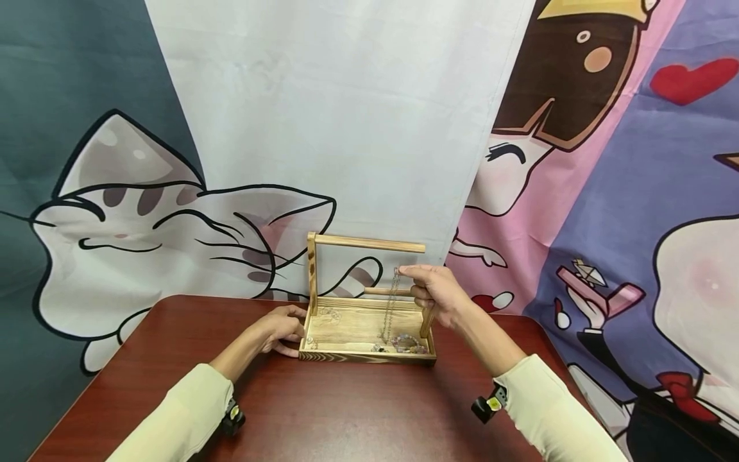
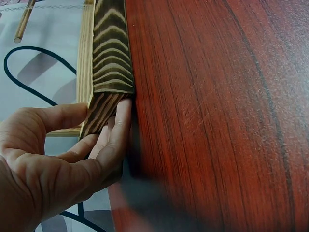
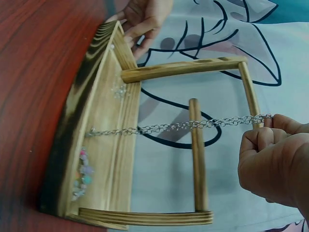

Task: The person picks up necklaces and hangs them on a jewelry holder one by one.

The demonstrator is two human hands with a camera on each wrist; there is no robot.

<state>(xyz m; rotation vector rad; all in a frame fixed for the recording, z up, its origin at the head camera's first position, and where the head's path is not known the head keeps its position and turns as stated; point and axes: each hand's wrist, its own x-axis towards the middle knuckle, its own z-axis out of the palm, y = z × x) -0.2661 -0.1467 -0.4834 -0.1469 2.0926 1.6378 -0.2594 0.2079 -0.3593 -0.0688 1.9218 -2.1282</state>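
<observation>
A wooden jewelry stand has a shallow tray base, a tall left post with an upper bar, and a shorter right post with a lower bar. My left hand grips the tray's left end; the left wrist view shows thumb and fingers on opposite sides of that corner. With thumb and fingertips my right hand pinches the top of a silver chain necklace. The chain hangs beside the lower bar, its bottom end down in the tray. A pastel beaded bracelet lies at the tray's right.
Small clear-looking jewelry lies in the tray's back left, and a small dark and silver piece near its front right. The stand rests on a reddish-brown table. Behind it hangs a cartoon-printed cloth.
</observation>
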